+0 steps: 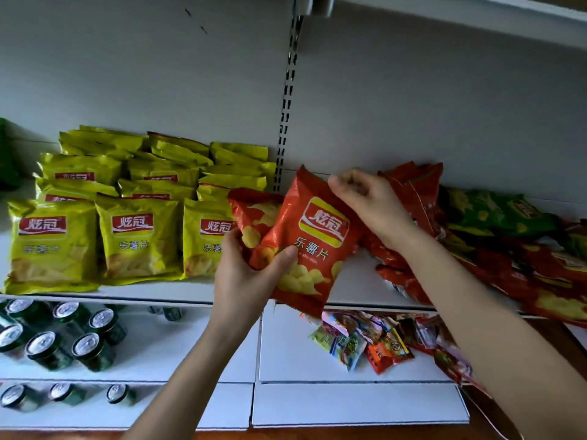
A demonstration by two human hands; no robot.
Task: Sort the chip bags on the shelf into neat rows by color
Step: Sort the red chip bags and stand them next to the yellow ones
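Left hand (251, 274) grips the lower left of the red chip bag (314, 249), right hand (368, 201) pinches its top edge, bag tilted over the shelf (357, 281); yellow bags (95, 223) in rows at 9 o'clock, mixed red-green pile (492, 242) at 3 o'clock.

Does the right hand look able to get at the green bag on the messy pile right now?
Probably not yet: the green bag lies uncovered nearby, but the right hand pinches the red bag.
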